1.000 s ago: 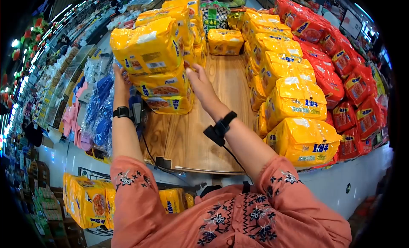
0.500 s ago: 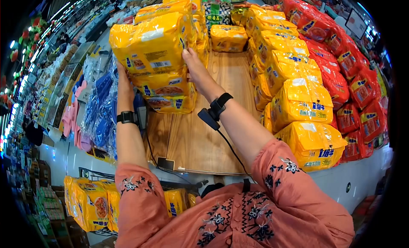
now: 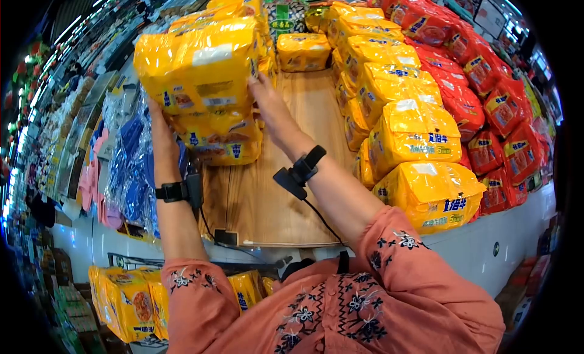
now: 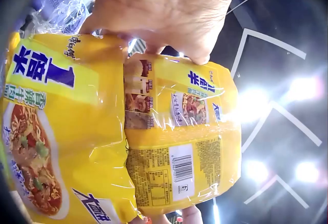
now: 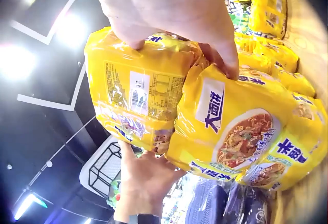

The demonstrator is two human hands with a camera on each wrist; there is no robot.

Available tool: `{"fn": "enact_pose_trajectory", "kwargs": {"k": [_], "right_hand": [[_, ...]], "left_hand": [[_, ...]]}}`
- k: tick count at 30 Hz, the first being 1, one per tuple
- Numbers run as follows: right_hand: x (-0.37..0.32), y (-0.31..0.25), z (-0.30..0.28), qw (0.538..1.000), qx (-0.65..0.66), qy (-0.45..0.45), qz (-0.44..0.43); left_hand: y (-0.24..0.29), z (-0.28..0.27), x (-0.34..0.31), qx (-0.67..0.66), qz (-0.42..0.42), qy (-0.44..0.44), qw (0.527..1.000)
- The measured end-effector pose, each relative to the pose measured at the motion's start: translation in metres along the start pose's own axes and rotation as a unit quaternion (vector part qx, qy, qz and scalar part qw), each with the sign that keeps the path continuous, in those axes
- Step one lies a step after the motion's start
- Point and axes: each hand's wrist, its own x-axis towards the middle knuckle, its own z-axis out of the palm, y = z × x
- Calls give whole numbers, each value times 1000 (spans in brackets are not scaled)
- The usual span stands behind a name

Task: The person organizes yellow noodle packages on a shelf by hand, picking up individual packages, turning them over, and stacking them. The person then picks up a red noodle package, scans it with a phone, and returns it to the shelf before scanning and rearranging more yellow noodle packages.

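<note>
A yellow multipack of instant noodles (image 3: 198,62) tops a stack at the left of the wooden table, with another noodle pack (image 4: 61,126) right under it. My left hand (image 4: 159,8) grips the left end of the top pack, fingers at the seam between the two packs. In the head view most of that hand is hidden behind the pack. My right hand (image 3: 271,107) holds the opposite end, thumb against the wrapper and fingers lower down. The right wrist view shows the left hand (image 5: 146,180) spread against the far end.
Rows of yellow noodle packs (image 3: 413,132) line the table's right side, with red packs (image 3: 505,110) beyond. One yellow pack (image 3: 304,52) sits at the back of the wooden tabletop (image 3: 292,189). Plastic-wrapped blue items (image 3: 131,165) hang at the left. More yellow packs (image 3: 128,299) are below.
My right hand has come in from beside the stack onto the end of the top pack. The left hand has stayed at its end. The head view has shifted slightly.
</note>
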Motion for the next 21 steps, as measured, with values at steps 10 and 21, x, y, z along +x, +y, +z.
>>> {"fn": "enact_pose_trajectory", "kwargs": {"k": [10,21], "right_hand": [[-71,-4,-19,998,-44,32,-19],[-189,7,-74,993,-102,56,-33]], "left_hand": [[32,48,-90,-52,28,41,997],[-29,67,-225,-64,-67,91,992]]}}
